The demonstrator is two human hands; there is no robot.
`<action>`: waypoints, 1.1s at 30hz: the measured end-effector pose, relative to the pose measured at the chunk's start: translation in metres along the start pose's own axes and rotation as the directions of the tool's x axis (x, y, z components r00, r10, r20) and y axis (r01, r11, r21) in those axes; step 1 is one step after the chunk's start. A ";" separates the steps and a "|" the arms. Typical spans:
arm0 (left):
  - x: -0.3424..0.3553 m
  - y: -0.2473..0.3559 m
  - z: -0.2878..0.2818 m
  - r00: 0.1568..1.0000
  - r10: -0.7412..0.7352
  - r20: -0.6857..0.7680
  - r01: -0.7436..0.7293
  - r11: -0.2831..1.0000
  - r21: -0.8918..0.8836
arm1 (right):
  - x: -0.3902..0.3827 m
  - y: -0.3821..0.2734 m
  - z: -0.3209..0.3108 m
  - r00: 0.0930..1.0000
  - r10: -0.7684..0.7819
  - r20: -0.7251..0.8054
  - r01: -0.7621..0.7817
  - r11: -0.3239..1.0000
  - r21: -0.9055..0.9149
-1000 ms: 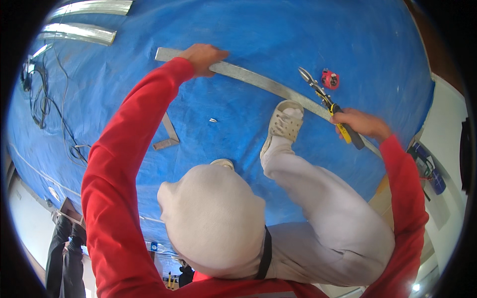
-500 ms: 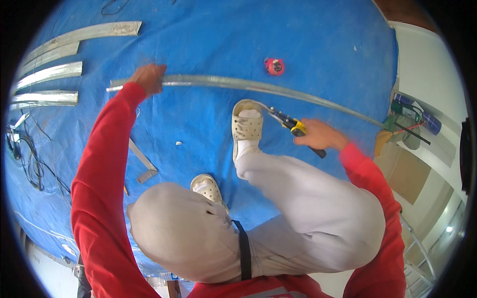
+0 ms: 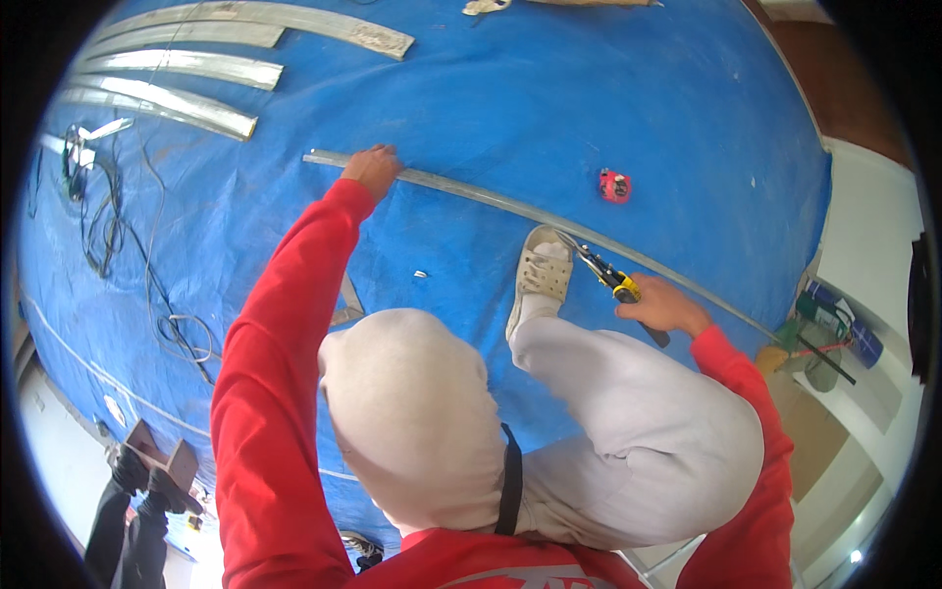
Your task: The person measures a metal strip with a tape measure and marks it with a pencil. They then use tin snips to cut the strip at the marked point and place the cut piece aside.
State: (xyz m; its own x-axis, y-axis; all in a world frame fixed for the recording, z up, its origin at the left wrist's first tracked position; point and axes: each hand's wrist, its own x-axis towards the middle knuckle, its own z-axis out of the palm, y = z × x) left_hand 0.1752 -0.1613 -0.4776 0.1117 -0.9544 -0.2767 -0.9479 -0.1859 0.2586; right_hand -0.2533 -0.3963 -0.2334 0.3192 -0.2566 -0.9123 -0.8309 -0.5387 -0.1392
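Observation:
A long, thin, silvery metal profile (image 3: pixel 471 191) lies across in front of me, running from upper left to lower right. Near its left end, my left hand (image 3: pixel 373 169) is closed around it. My right hand (image 3: pixel 667 306) grips a pliers-like tool (image 3: pixel 603 270) with black-and-yellow handles and a curved metal jaw. The jaw's tip is beside my beige clog (image 3: pixel 544 275), close to the profile; whether it touches either I cannot tell. Beyond the profile sits a pink tape measure (image 3: pixel 615 186).
Several wide metal strips (image 3: pixel 186 69) lie at the far left on the blue tarp (image 3: pixel 471 88). Dark cables (image 3: pixel 103 221) coil below them. A metal angle piece (image 3: pixel 346 304) is partly behind my knee. Another person's legs (image 3: pixel 132 520) show at the lower left. Items cluster by the right wall (image 3: pixel 873 226).
My view has swung left, so the scene sits further right. My left hand still holds the profile, which now shows a narrower face. Another person's legs have come into view.

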 end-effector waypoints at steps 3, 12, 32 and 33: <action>0.001 0.007 -0.001 0.998 -0.058 -0.028 0.058 0.998 -0.001 | -0.007 -0.019 -0.018 1.000 -0.028 -0.007 0.028 0.999 -0.026; 0.003 0.012 0.012 0.976 -0.162 -0.147 0.165 0.986 0.009 | -0.059 -0.065 -0.068 0.993 0.034 -0.109 -0.052 0.986 -0.161; -0.008 0.008 0.021 0.957 -0.170 -0.237 0.169 0.985 -0.023 | -0.075 -0.108 -0.127 0.952 -0.050 -0.303 -0.063 0.934 -0.352; -0.008 0.006 0.017 0.965 -0.151 -0.216 0.146 0.988 -0.040 | -0.064 -0.110 -0.136 0.957 -0.068 -0.282 -0.034 0.939 -0.341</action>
State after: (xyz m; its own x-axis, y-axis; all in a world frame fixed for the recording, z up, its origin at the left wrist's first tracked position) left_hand 0.1632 -0.1511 -0.4899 0.3156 -0.9430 -0.1061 -0.9088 -0.3325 0.2520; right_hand -0.1207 -0.4295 -0.1075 0.4904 -0.4350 -0.7552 -0.6360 -0.7711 0.0312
